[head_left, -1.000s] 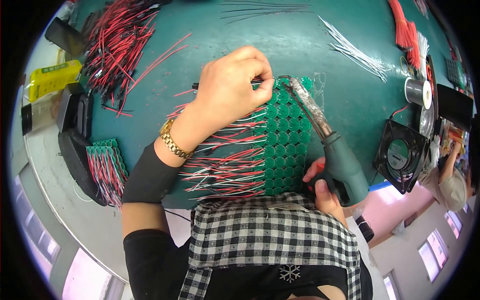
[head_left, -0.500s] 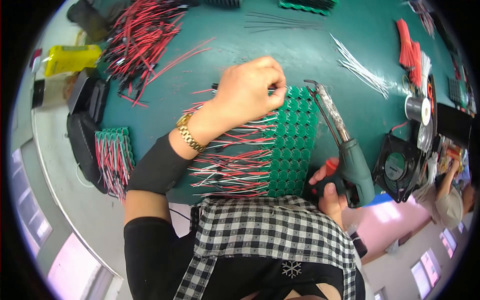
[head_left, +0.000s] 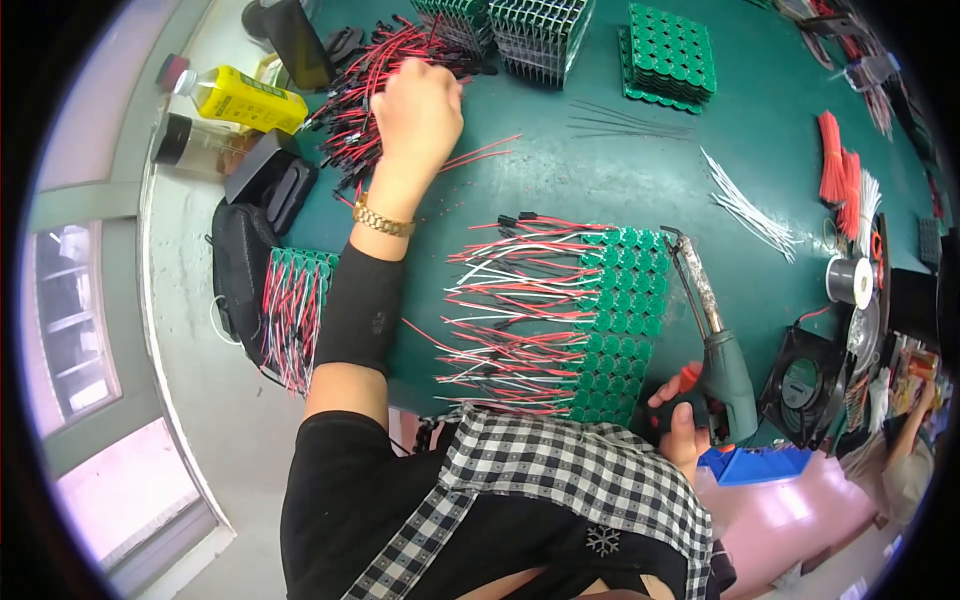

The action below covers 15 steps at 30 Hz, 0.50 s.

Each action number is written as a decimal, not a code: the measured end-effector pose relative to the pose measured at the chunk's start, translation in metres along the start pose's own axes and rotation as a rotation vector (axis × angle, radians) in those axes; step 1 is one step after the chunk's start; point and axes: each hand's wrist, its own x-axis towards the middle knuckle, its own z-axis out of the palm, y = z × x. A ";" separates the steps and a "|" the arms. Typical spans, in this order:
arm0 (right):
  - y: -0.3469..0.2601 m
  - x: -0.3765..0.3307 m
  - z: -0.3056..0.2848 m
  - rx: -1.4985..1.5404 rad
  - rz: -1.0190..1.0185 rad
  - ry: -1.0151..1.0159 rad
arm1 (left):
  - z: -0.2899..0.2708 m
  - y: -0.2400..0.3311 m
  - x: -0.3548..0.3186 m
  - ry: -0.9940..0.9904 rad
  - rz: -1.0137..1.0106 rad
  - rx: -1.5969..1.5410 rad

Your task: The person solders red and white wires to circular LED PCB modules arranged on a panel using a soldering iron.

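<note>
My left hand [head_left: 418, 118] is at the pile of red and black wires with black connectors [head_left: 345, 140] at the far left; its fingers curl down, their tips hidden. My right hand [head_left: 682, 428] grips a green soldering gun [head_left: 730, 378] by its handle, the long metal tip slanting up and left. Left of that tip lies a panel of round green circuit boards [head_left: 625, 290]. Red, white and black wires [head_left: 520, 345] fan out leftward from its left side. Two black connectors sit at the top row.
A second wired panel [head_left: 293, 310] lies by a black case [head_left: 240, 290] on the left. Board stacks [head_left: 668, 55] stand at the back. Loose white wires [head_left: 745, 210], red wire bundles [head_left: 838, 170], a solder spool [head_left: 848, 282] and a fan [head_left: 805, 385] are on the right. Beyond, another person [head_left: 890, 465] is visible.
My left hand has left the top of the board panel and gone up and left to the wire pile. The right hand keeps its hold on the soldering gun. The view has shifted.
</note>
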 end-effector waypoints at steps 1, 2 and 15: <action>0.001 0.002 0.001 0.001 0.002 0.011 | -0.003 -0.001 0.005 0.090 0.005 -0.100; 0.001 0.007 0.002 -0.001 -0.012 0.012 | -0.003 -0.005 0.013 0.173 0.027 -0.194; -0.006 0.018 0.004 -0.107 0.020 -0.022 | -0.025 0.019 0.014 0.356 0.046 -1.483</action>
